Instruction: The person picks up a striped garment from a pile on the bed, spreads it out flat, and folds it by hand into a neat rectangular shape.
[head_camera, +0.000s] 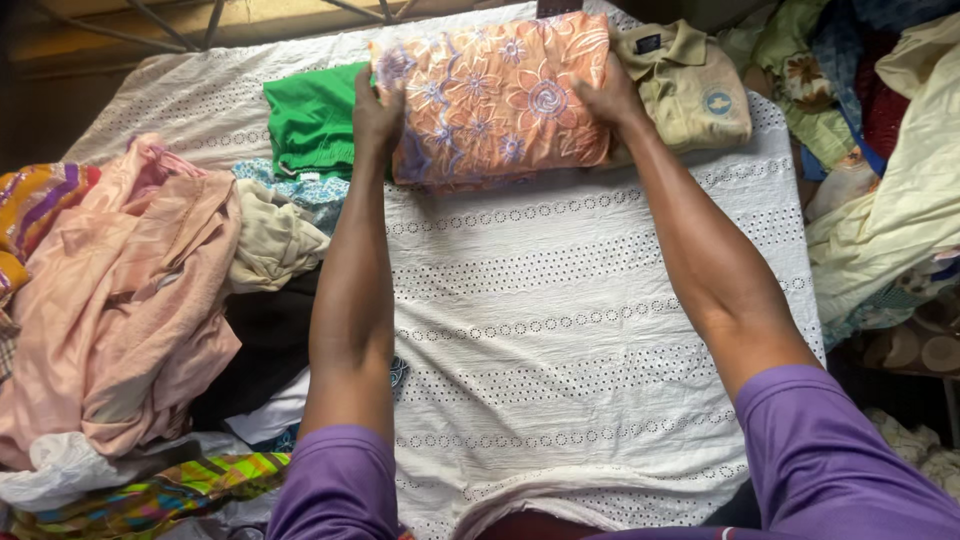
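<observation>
A folded orange cloth with pale flower patterns (500, 95) lies at the far end of a white eyelet-patterned sheet (560, 330). My left hand (378, 112) grips its left edge, and my right hand (608, 95) grips its right edge. Both arms reach straight out in purple sleeves. A folded green garment (312, 120) lies just left of the orange cloth, partly under it. A folded khaki shirt with a round badge (690, 85) sits against its right side.
A heap of unfolded clothes fills the left side, with pink fabric (120, 300) on top, a beige piece (275, 240) and bright striped cloth (150, 495). More loose garments, cream (900, 200) and green, pile up at the right.
</observation>
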